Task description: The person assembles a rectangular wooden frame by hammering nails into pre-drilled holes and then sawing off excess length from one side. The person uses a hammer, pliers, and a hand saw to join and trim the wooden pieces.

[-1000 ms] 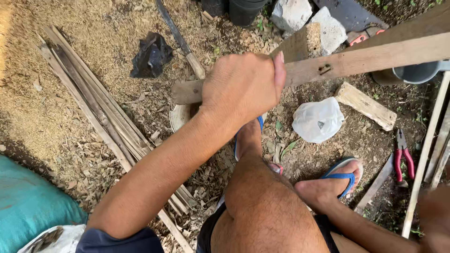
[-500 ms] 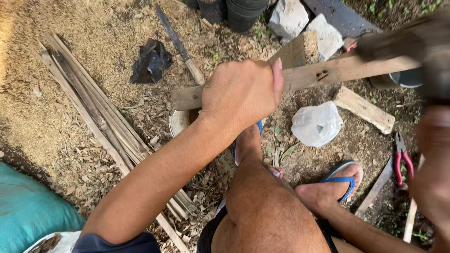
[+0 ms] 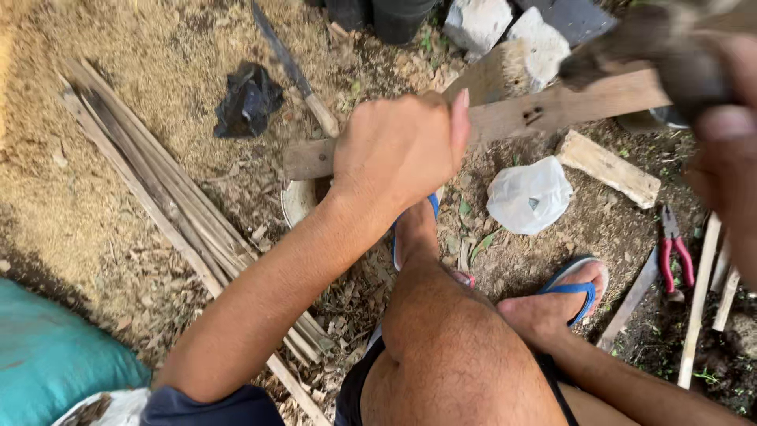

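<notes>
Left hand fisted round plank; plank runs left-right, rising rightward. Right hand blurred, grip on dark tool unclear. Bag, pliers below.

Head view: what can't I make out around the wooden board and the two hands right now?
- Right hand: blurred, cut by the right edge; the dark object in it can't be identified.
- Wooden board: its middle is covered by the left hand, its right end by the blurred object.
- Pale round thing under the board: mostly hidden by the left wrist.
- Left foot: hidden behind the knee.
</notes>
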